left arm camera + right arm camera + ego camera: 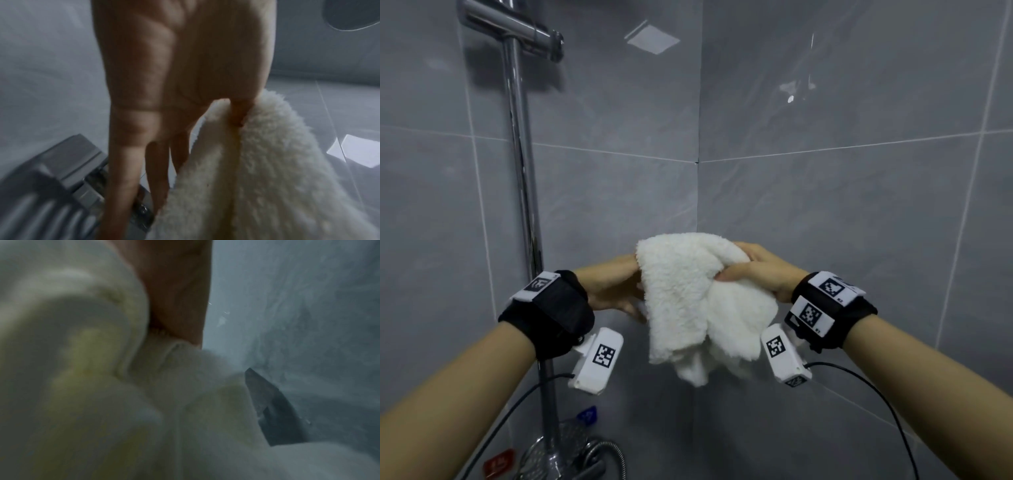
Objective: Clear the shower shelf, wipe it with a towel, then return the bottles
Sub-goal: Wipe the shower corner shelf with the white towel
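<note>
Holding a fluffy white towel [690, 301] between them, both hands sit just right of the chrome shower rail [522, 192]. The left hand [613, 291] pinches its edge with thumb against nearly straight fingers [123, 162]; the right hand [756, 270] clutches a bunched fold. Wristband markers show no readable writing. Towel hides most of the right-wrist view.

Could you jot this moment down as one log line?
left hand: holds white towel | right hand: grips towel | place: shower corner | shelf, bottles: unseen
</note>
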